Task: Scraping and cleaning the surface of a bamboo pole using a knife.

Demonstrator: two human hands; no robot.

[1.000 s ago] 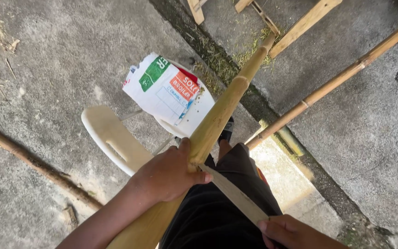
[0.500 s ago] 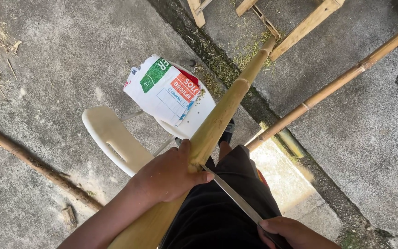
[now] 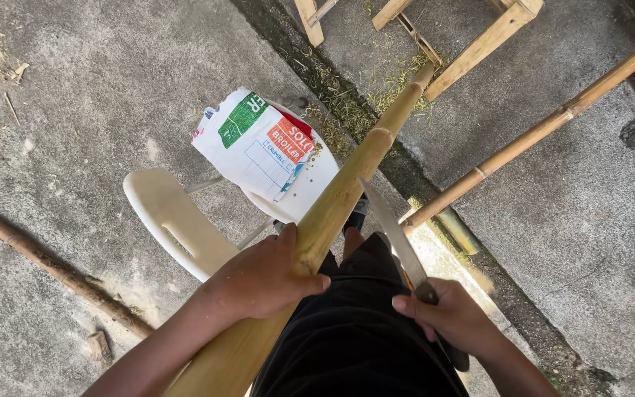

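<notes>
- left hand (image 3: 262,278) wrapped around a bamboo pole (image 3: 347,187) slanting away over a white plastic chair (image 3: 178,224).
- right hand (image 3: 453,320) clenched on a knife (image 3: 395,231), blade just beside the pole.
- printed sack (image 3: 255,143) lies on the chair.

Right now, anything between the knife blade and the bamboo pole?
Nothing visible. The right hand holds the knife with its blade lying close beside the bamboo pole, whether touching cannot be told. The left hand grips the pole lower down, nearer the body than the blade.
</notes>
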